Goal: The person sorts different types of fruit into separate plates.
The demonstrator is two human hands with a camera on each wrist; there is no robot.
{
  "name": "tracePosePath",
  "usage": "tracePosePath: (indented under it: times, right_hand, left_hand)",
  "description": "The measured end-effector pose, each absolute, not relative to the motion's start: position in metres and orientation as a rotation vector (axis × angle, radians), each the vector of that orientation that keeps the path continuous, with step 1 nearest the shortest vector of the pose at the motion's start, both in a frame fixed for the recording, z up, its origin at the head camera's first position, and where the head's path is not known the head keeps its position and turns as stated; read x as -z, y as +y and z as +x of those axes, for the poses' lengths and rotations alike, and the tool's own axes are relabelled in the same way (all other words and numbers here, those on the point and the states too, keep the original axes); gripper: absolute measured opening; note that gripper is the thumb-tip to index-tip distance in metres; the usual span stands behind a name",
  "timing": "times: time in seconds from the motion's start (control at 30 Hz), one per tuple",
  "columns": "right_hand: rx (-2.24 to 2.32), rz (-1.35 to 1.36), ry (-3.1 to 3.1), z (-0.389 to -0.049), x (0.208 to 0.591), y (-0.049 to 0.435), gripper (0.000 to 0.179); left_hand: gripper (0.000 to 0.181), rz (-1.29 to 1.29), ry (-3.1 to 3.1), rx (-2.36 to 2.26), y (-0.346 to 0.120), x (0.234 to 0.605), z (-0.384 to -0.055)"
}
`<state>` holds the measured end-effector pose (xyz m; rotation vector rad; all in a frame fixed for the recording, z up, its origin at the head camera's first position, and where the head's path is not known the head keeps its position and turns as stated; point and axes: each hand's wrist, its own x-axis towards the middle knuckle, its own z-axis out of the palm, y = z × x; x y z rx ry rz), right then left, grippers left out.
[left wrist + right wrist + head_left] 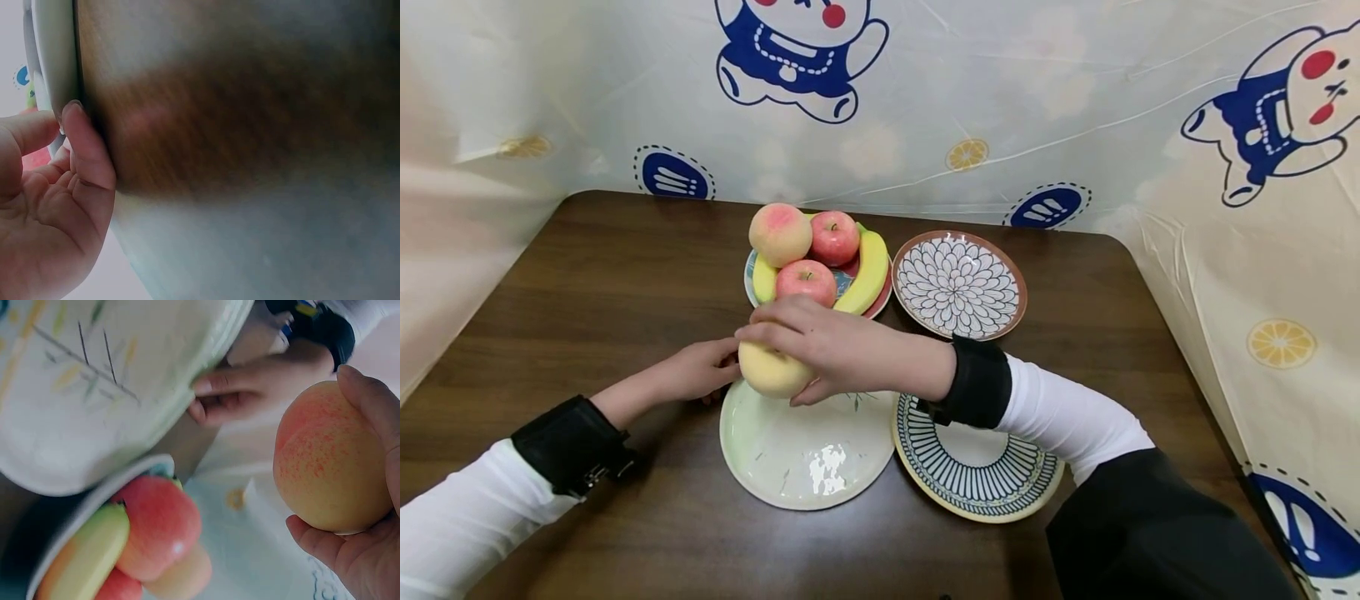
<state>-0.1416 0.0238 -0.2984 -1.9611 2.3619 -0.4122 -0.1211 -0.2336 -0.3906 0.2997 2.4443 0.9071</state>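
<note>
My right hand [838, 346] grips a yellow-pink peach [767, 372] above the far left part of an oval white plate [797, 458]. The right wrist view shows this peach [331, 456] between thumb and fingers, clear of the plate. At the white plate's left edge, my left hand [700, 371] pinches the rim; in the left wrist view its thumb and index finger [90, 147] meet at the plate edge [56, 56]. Just beyond, a fruit plate [886, 293] bears another peach [781, 235], a rear apple [835, 238], a front apple [806, 281] and a banana [868, 271].
A brown-rimmed plate with a petal pattern [958, 283] lies right of the fruit. Under my right forearm is a blue-striped plate [977, 492], beside the white one. The dark wooden table [625, 275] meets a printed plastic sheet [925, 100] at the back.
</note>
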Motion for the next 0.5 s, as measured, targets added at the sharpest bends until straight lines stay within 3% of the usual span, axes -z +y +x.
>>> tracePosePath:
  times: [0.23,0.5]
  right_hand:
    - [0.313,-1.931,2.300,-0.135,0.318,0.017,0.079]
    - [0.266,-1.825,2.226,-0.135,0.340,0.009,0.087]
  left_hand:
    - [0.012,0.310,2.449,-0.920,-0.234,0.388,-0.119]
    - [0.009,0.340,2.460,-0.927,-0.233,0.388,-0.117]
